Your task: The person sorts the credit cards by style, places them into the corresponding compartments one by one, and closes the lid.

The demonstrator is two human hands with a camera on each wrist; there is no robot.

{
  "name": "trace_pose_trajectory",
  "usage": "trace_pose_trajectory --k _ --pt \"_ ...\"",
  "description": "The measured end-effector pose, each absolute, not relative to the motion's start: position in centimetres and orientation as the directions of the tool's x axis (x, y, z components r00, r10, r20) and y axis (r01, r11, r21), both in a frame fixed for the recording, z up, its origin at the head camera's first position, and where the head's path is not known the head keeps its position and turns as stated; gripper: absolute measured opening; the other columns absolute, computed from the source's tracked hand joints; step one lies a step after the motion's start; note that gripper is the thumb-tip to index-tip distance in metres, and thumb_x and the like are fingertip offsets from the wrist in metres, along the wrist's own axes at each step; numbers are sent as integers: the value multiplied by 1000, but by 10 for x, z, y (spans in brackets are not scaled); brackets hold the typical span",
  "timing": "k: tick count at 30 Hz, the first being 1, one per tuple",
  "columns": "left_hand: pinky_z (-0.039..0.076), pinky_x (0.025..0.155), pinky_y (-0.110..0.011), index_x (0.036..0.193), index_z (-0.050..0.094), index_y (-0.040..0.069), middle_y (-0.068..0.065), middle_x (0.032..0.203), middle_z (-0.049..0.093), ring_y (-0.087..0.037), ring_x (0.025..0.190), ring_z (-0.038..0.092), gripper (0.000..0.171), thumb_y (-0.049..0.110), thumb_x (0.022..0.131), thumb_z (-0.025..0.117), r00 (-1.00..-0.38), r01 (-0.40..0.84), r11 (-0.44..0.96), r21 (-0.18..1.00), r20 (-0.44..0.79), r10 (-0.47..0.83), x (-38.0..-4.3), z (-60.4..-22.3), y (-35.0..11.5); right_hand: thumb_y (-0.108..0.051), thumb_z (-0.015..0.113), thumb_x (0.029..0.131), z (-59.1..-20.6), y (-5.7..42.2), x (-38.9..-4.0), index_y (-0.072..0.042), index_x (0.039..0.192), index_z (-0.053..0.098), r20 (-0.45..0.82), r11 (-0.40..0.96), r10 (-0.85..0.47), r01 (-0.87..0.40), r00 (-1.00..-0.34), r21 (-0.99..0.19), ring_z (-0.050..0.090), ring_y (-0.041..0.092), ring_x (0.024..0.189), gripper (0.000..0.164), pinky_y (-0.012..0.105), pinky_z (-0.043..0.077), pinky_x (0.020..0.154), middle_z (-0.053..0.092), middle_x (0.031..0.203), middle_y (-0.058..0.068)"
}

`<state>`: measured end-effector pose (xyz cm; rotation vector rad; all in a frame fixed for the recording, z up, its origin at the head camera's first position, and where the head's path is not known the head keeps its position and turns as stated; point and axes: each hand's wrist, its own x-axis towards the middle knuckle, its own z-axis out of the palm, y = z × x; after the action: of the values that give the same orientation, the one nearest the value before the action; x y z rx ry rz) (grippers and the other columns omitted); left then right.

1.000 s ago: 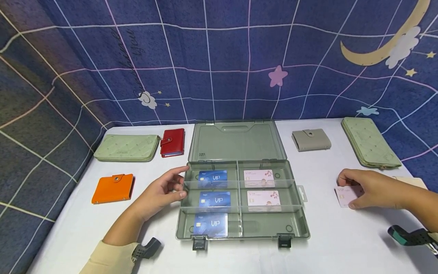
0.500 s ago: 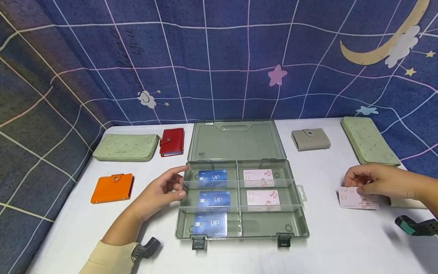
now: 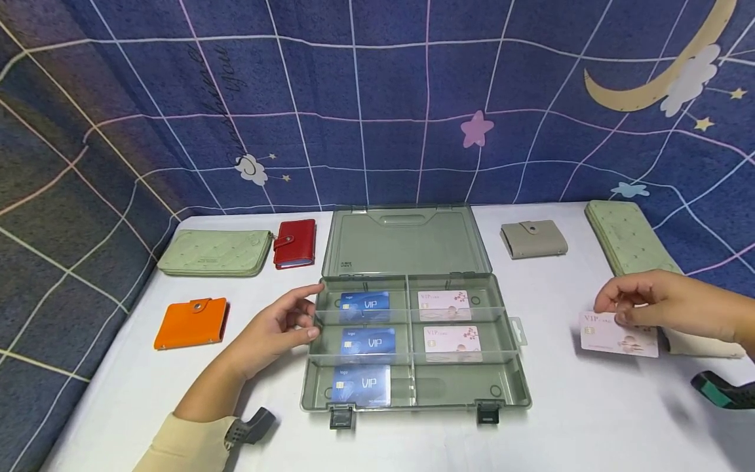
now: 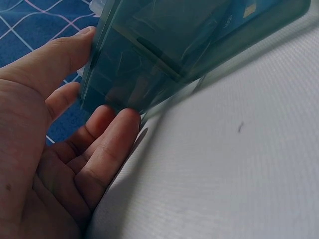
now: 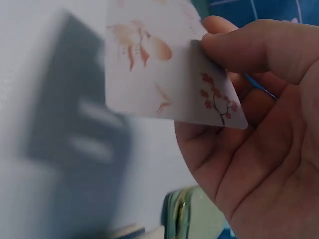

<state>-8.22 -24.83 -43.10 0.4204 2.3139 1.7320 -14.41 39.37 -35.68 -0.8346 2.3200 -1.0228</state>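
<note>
My right hand (image 3: pixel 678 305) pinches a pink VIP card (image 3: pixel 610 337) between thumb and fingers, above the table at the right. In the right wrist view the thumb lies on the printed face of this card (image 5: pixel 144 74). At the middle stands a clear grey-green compartment box (image 3: pixel 413 409), its lid (image 3: pixel 407 242) laid back. Blue VIP cards (image 3: pixel 368 342) lie in its left compartments; pink cards (image 3: pixel 453 343) lie in the back and middle right ones. The front right compartment has no card. Fingertips of my left hand (image 3: pixel 274 334) touch the box's left side, fingers relaxed.
A green wallet (image 3: pixel 215 252), a red card holder (image 3: pixel 296 242) and an orange one (image 3: pixel 191 322) lie left of the box. To the right are a grey card holder (image 3: pixel 533 238), another green wallet (image 3: pixel 631 236) and a beige item (image 3: pixel 702 344) partly under the right hand.
My right hand has shifted slightly right and raised the pink card off the table, more of its face now showing. The left hand has stayed at the box.
</note>
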Motion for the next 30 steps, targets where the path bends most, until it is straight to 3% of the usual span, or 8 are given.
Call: trace_pose_trajectory --k 10,16,25,30 --pt "56 86 -22 160 46 10 -19 122 56 -21 103 61 73 4 95 79 -936 82 264 961 -16 352 -80 -428 -250 15 61 97 -340 345 -131 -10 122 69 -85 457 -722 -380 -687 -804 64 12 95 35 24 54 76 72 112 1" --pt "56 85 -23 159 47 10 -19 122 56 -22 103 61 74 3 94 80 -938 79 275 958 -21 345 -81 -430 -248 16 58 96 -331 312 -125 -13 120 69 -57 386 -771 -393 -635 -834 63 17 89 39 29 54 70 71 108 3" --pt "57 85 -23 158 47 7 -19 121 56 -22 102 61 72 2 94 80 -936 91 259 962 -6 352 -81 -431 -248 8 63 100 -329 263 -119 -12 117 71 -81 331 -791 -313 -606 -890 64 16 91 27 30 56 73 71 109 6" --pt "56 84 -22 158 46 5 -18 120 56 -21 101 61 72 2 94 79 -937 99 262 960 1 350 -82 -431 -248 6 66 98 -335 238 -115 -11 115 72 -96 319 -801 -287 -591 -903 62 17 87 25 29 54 70 67 99 5"
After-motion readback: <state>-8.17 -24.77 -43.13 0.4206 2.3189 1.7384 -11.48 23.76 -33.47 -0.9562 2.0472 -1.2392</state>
